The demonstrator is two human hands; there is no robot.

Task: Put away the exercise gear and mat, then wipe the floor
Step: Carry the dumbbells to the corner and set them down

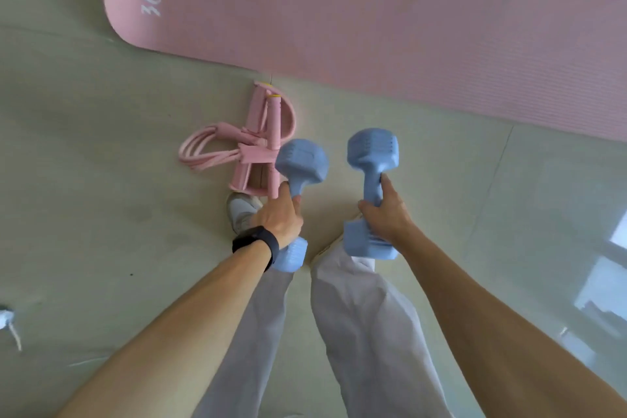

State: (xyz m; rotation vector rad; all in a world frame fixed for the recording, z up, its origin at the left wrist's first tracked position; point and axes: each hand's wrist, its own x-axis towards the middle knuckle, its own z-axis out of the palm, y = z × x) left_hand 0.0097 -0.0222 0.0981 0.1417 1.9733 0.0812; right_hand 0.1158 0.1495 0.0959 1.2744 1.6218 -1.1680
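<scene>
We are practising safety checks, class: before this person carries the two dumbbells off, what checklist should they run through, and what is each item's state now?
1. Grip of the left hand round the left dumbbell: ok.
2. Grip of the right hand round the right dumbbell: ok.
3. Walkway free: not ok, the stretch band lies beside the shoe.
4. Pink mat rolled up: not ok, it lies flat on the floor.
5. Storage place in sight: cannot tell.
</scene>
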